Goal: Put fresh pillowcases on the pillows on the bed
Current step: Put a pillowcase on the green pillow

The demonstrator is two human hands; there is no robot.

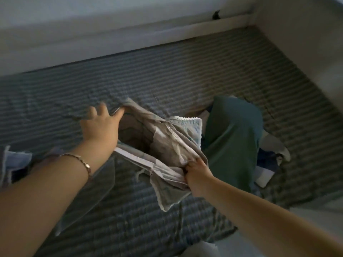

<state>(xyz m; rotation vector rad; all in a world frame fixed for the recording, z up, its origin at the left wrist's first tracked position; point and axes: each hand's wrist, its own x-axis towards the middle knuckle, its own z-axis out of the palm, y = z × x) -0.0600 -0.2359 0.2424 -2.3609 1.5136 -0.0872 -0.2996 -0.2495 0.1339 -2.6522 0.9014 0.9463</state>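
Pillowcase (167, 143): matt grey cloth, creased. Bed cover (167, 75): ribbed textile. Bracelet (84, 163): shiny metal.

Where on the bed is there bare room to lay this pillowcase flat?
Bare bedspread runs between the wall and the grey pillowcase. Crowded to the right: green cloth and a clutter of items beside it.

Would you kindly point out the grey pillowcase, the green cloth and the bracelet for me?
grey pillowcase (167, 143): head view, on its crumpled middle panel.
green cloth (233, 138): head view, on the middle of its fold.
bracelet (84, 163): head view, on the chain across the left wrist.
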